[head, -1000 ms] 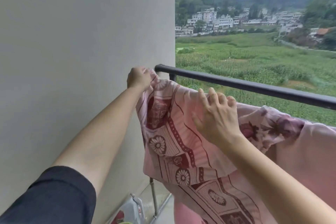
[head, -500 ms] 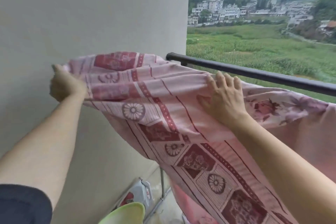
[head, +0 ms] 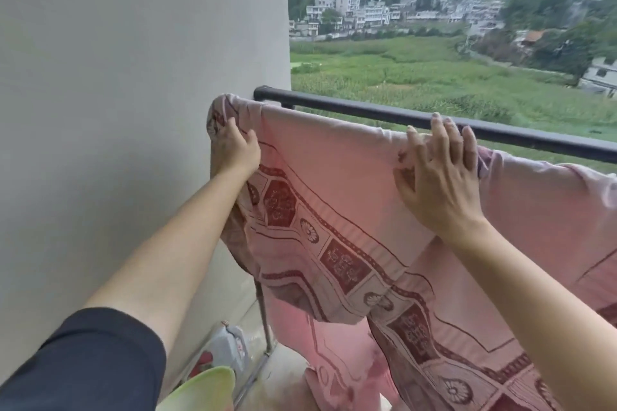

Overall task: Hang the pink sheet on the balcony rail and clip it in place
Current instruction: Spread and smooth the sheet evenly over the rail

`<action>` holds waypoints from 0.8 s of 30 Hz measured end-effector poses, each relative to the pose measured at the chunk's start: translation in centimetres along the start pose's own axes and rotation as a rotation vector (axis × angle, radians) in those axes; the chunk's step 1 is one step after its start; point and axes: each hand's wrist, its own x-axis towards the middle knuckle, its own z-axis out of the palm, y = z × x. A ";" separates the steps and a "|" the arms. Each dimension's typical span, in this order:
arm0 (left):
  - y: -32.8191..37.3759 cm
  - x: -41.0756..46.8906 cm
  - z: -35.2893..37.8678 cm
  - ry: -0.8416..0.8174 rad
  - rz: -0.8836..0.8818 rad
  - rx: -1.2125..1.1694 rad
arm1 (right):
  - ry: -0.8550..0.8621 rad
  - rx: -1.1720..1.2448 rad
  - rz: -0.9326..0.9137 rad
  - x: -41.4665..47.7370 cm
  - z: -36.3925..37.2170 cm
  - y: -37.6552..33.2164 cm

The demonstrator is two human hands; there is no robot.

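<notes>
1. Head view, centre of the frame: the pink sheet (head: 334, 183) is draped over the black rail (head: 367, 112). Its patterned border hangs down the near side toward the floor.
2. Centre left, beside the wall (head: 133, 77): the left hand (head: 237, 148) has its fingers curled into the sheet's bunched end, close to the end of the rail. It is probably gripping there to draw that edge along and spread it flat.
3. Centre right: the right hand (head: 437, 177) lies with fingers straight and spread, and its fingertips reach the top of the rail. It seems to press the sheet against the rail so the cloth cannot slide.
4. No clip shows, so clipping is not yet done.
5. Lower left: a plastic bottle (head: 230, 344) stands on the floor.
</notes>
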 end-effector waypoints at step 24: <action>-4.6 8.5 2.2 0.218 -0.020 0.067 | 0.048 -0.172 0.128 -0.1 3.7 -2.7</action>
